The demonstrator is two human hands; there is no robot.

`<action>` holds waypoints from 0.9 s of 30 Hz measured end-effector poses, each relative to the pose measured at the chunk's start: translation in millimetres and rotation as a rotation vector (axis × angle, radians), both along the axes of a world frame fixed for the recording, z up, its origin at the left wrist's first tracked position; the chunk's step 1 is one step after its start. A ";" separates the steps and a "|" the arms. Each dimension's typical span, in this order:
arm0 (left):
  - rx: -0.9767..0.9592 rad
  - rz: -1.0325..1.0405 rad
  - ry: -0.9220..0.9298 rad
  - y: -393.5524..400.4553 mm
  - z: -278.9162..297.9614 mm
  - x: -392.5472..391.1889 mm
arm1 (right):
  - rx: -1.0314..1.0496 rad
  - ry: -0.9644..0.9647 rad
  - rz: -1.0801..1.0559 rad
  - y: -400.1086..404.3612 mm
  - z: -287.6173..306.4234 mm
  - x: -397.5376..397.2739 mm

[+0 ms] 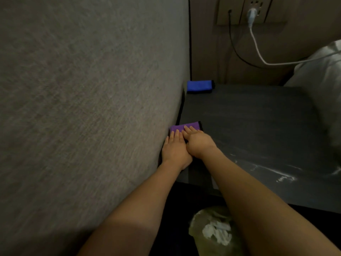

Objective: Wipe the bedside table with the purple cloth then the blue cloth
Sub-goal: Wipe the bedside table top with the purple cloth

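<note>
Folded purple cloth (185, 127) lies at the dark bedside table (258, 122)'s left edge, blue cloth (200, 86) at its back corner.

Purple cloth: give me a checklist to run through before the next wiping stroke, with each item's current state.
1. Purple cloth lies flat on the bedside table: ok.
2. Left hand and right hand both press on the cloth: ok, fingers flat on it.
3. Path to the right across the tabletop is free of objects: ok.
4. Blue cloth stays out of the way at the far left corner: ok.
5. White cable hangs clear of the surface: ok, it runs above toward the bedding.
6. Tabletop already clean: not ok, pale streaks near the front edge.
</note>
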State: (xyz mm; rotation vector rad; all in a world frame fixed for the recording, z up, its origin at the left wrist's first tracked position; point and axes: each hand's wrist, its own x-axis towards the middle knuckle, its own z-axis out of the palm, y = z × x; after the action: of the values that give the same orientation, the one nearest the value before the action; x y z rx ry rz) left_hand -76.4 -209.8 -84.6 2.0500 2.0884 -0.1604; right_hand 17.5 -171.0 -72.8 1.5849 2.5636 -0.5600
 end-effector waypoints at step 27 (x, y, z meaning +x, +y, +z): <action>-0.091 -0.186 -0.100 -14.2 10.6 89.2 | -0.019 0.072 -0.189 -30.6 -1.9 106.5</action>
State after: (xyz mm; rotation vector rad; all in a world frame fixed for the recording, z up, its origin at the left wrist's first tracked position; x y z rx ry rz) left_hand 12.7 -224.0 -74.0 2.1482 1.7987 -0.1751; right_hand 124.0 -201.6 -74.7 1.8462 2.4640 -0.6666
